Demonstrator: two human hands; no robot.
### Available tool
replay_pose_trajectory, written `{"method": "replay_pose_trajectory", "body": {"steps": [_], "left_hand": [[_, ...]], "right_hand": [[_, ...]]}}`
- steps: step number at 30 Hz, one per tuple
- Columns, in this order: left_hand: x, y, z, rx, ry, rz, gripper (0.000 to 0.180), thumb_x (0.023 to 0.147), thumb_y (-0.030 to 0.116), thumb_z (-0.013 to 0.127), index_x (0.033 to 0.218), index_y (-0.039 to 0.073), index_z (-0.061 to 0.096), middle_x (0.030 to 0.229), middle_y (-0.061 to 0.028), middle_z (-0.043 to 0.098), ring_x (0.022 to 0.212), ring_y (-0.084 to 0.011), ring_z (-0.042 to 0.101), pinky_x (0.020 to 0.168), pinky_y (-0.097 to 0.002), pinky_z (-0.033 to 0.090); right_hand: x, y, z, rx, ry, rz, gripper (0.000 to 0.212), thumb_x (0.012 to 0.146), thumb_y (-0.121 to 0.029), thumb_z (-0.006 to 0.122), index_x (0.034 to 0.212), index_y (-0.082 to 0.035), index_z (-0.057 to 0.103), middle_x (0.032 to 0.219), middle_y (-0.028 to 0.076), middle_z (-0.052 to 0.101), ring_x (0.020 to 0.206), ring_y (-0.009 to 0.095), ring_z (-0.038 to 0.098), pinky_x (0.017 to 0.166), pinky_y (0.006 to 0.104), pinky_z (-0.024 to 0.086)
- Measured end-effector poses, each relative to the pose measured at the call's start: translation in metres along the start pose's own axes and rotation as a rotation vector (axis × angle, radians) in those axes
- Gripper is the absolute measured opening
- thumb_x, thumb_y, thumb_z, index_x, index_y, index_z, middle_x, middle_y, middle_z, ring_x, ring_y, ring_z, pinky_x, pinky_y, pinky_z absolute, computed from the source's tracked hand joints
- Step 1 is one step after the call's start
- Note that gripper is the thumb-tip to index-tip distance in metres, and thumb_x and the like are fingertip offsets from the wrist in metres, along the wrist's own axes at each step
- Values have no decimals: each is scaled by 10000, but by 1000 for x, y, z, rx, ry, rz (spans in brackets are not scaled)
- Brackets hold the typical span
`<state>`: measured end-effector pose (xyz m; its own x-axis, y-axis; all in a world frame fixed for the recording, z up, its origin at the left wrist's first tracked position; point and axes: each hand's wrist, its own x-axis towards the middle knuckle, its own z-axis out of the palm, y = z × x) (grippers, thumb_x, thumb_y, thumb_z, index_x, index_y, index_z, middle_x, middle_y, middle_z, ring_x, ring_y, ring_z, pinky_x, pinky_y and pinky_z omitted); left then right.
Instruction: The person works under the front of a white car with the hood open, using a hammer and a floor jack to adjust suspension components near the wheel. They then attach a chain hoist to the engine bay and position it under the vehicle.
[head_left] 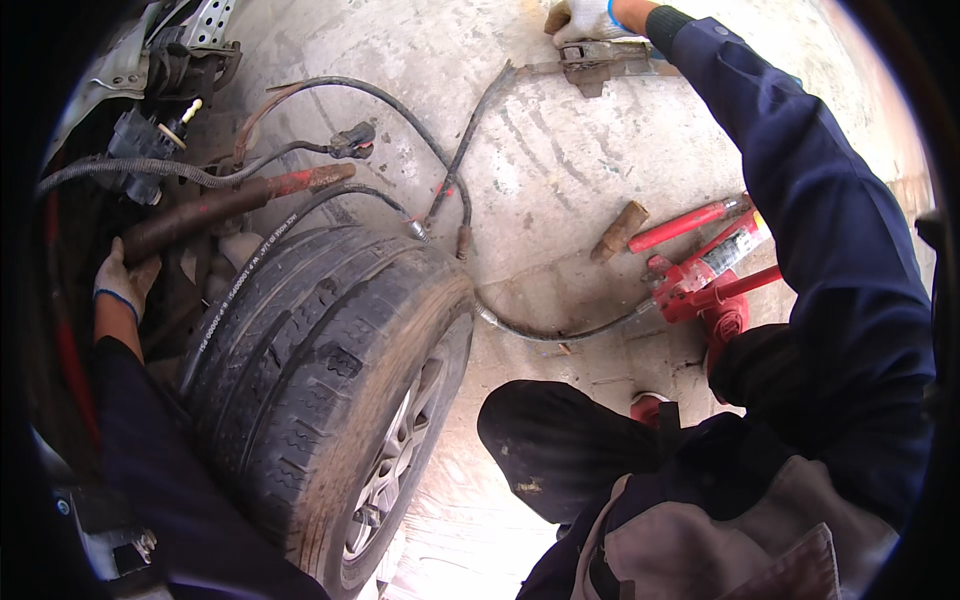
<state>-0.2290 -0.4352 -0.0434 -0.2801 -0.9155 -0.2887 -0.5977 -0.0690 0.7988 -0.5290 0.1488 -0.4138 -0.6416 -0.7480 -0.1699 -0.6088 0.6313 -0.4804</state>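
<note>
In the head view, the left hand [127, 277] is closed around the lower end of a rusty tube [215, 214], which slants past vehicle parts [133, 140] near the wheel [325, 370]. The right hand [588, 20] is on a metal clamp [600, 62] on the floor [545, 200]; whether its fingers grip, I cannot tell. The hose [560, 334] looks already joined to the red pump [728, 320]; the tube seems hand-held, its fixing apparently unfinished.
</note>
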Motion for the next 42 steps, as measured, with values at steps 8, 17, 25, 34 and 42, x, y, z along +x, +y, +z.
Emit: {"method": "replay_pose_trajectory", "body": {"steps": [8,17,25,34,42], "left_hand": [[-5,-2,4,34,-16,63,585,1073,421,537,1407,-57,486,1383,-252,557,1232,-406,611,1086,-512,506],[-2,2,1,79,30,12,615,1064,428,554,1403,-79,473,1366,-275,568,1211,-418,625,1093,-502,505],[-11,0,8,67,9,78,680,1070,433,542,1479,-86,382,1440,-312,502,1310,-432,563,1153,-500,457],[-10,-1,10,28,21,60,644,1060,455,549,1428,-65,458,1394,-285,557,1264,-423,598,1129,-503,473],[3,-2,4,123,-2,45,613,1053,478,554,1403,-23,514,1304,-246,615,1170,-372,655,1032,-461,548]], "right_hand": [[-4,-4,3,-3,-5,-1,534,989,-447,652,1299,-16,700,1206,189,736,1101,250,714,998,356,553],[0,-11,11,-16,-17,-15,552,993,-468,641,1300,-13,697,1188,188,741,1081,248,721,985,359,560],[2,-13,12,-20,4,-13,570,997,-487,632,1302,-10,695,1173,188,746,1064,247,728,974,361,567],[18,1,30,37,265,6,590,1001,-507,622,1304,-6,693,1155,187,751,1044,245,736,962,364,574],[-113,-44,58,489,32,289,757,995,-668,523,1247,27,684,958,145,746,733,197,717,687,357,594]]}}
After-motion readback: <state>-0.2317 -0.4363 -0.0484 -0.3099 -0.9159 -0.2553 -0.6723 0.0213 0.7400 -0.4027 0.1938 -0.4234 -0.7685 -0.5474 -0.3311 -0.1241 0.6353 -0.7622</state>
